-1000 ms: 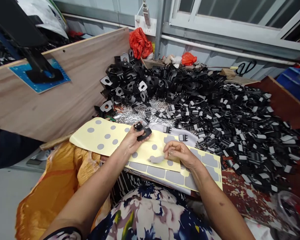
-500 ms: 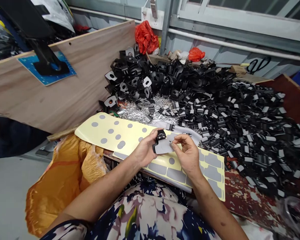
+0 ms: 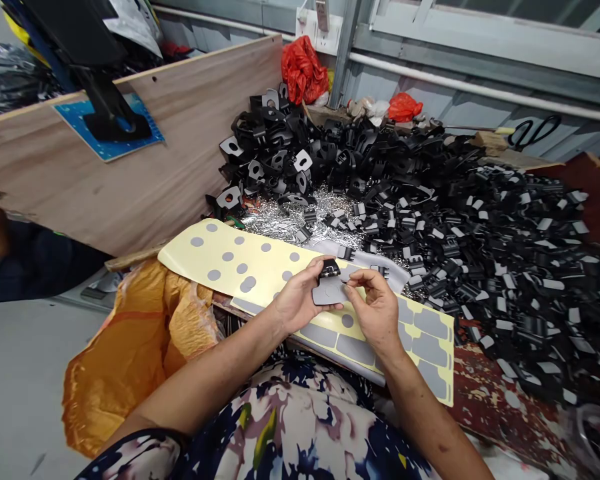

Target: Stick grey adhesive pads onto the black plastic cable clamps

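Observation:
My left hand point(image 3: 300, 297) is closed around a black plastic clip point(image 3: 329, 270) with a flat grey pad point(image 3: 329, 292) on its broad face. A small metal part shows in the hinge end of the clip. Close by on the right, my right hand point(image 3: 377, 310) has its thumb and index finger pinched together at the clip's edge. Something thin and tiny pokes out of that pinch, too small to name. Beneath both hands lies a yellow backing sheet point(image 3: 275, 267) with grey round stickers and larger grey shapes.
Behind the sheet is a heap of small silver metal pieces point(image 3: 275, 220). Black plastic parts point(image 3: 455, 233) pile up across the back and right. A wooden board point(image 3: 200, 113) borders the left, above an orange sack point(image 3: 115, 360). Black-handled scissors point(image 3: 535, 133) lie at the back right.
The view has shifted slightly, so the scene sits a little further right. The clip in my left hand has turned, its grey pad now facing up more fully. My right hand keeps its pinch.

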Demonstrator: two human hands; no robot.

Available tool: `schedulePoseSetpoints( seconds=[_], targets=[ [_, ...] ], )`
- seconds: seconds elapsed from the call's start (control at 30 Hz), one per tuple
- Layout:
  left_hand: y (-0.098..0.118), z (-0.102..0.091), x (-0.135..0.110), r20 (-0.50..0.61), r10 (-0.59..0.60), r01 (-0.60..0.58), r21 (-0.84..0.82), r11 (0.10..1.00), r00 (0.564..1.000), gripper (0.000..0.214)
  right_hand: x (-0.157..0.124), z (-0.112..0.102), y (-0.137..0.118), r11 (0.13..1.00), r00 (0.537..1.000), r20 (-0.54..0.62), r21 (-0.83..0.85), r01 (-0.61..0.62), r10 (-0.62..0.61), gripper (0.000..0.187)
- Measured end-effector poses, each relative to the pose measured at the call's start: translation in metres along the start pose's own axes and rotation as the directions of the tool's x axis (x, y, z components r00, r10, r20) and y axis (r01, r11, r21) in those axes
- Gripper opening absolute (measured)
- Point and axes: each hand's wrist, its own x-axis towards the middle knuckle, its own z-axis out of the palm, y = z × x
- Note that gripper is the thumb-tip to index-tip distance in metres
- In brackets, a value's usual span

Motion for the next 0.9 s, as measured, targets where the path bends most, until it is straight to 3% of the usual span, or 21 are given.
schedulePoseSetpoints(
  seconds=[0.2,0.3,0.43,0.5,0.6,0.73,0.8,0.9],
  targets=[
    [-0.002,0.002,-0.004,0.000,0.011,-0.011,0.055,0.998,1.000,0.050,0.000,-0.003,-0.001,0.997,0.999,0.039,-0.072,0.030,-0.027,0.015],
    [-0.013,0.004,-0.003,-0.052,0.144,-0.133,0.177,0.975,0.988,0.060,-0.004,-0.002,-0.005,0.973,0.991,0.071,-0.190,0.128,-0.116,0.014],
    [-0.030,0.003,0.002,-0.165,0.401,-0.332,0.333,0.882,0.901,0.047,-0.010,0.003,-0.003,0.856,0.927,0.137,-0.356,0.375,-0.349,0.025],
    [-0.036,0.001,0.003,-0.194,0.437,-0.343,0.382,0.858,0.878,0.044,-0.012,0.004,0.000,0.783,0.882,0.171,-0.409,0.469,-0.439,0.042],
    [-0.039,-0.004,0.002,-0.222,0.432,-0.327,0.390,0.861,0.874,0.044,-0.014,0.002,-0.002,0.677,0.842,0.243,-0.507,0.534,-0.482,0.059],
    [-0.039,-0.008,0.000,-0.220,0.343,-0.269,0.305,0.914,0.913,0.054,-0.009,-0.008,-0.017,0.577,0.868,0.209,-0.673,0.462,-0.451,0.059],
    [-0.038,-0.008,-0.001,-0.203,0.275,-0.220,0.259,0.941,0.940,0.062,-0.005,-0.012,-0.023,0.642,0.914,0.178,-0.662,0.386,-0.365,0.057],
    [-0.034,-0.005,-0.003,-0.180,0.211,-0.159,0.269,0.950,0.961,0.063,-0.002,-0.011,-0.022,0.842,0.965,0.253,-0.503,0.194,-0.071,0.032]
  ],
)
